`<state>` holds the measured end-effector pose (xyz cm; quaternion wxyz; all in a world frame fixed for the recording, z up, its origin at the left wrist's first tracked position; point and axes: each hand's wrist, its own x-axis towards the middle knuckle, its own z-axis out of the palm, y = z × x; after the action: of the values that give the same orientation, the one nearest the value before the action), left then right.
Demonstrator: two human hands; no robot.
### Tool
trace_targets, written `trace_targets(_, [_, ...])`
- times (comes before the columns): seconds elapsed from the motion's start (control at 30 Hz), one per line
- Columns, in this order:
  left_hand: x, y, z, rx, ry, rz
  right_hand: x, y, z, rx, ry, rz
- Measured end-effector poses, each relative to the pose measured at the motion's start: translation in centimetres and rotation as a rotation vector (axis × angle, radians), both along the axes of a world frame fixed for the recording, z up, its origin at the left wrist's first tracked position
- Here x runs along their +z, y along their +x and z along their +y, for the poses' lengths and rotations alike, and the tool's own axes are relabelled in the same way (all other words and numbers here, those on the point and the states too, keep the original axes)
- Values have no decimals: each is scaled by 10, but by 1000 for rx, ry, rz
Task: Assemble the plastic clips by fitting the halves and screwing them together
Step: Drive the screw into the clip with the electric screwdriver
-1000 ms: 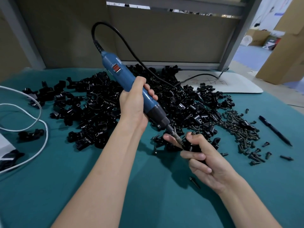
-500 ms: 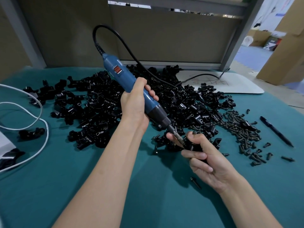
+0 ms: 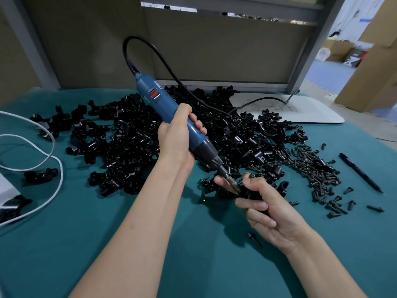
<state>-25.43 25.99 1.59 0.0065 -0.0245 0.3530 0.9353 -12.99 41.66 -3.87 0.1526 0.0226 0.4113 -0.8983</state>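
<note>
Although a second has gone by, almost nothing has shifted. The left hand (image 3: 176, 136) keeps its fingers wrapped round the blue electric screwdriver with the black cord (image 3: 169, 110). Its metal bit (image 3: 231, 182) stays planted on the small black plastic clip (image 3: 253, 193), which the right hand (image 3: 270, 211) pinches between thumb and curled fingers. I read that as a screw mid-drive, not a finished joint. The bit hides the screw head, so I cannot tell how deep it sits.

The clip is held low over the teal table cover (image 3: 107, 244), at the near edge of the big heap of loose black clip halves (image 3: 129, 136). The scatter of dark screws (image 3: 315, 168) lies to its right. The clip looks glossy and hard, with a curved hook poking out past the knuckles, and most of it is buried in the grip. One stray screw (image 3: 255, 240) lies on the cloth beside the right palm.
</note>
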Motion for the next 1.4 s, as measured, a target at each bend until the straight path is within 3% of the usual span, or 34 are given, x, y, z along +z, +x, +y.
trace_targets(0.67, [1, 3, 1, 16, -37, -13, -1, -1, 0, 20, 58, 23])
trace_targets(1.23, [3, 5, 3, 22, -41, -42, -2, -3, 2, 6, -8, 17])
trace_targets(1.4, [0, 4, 2, 53, -54, -97, -2, -4, 0, -28, 88, 63])
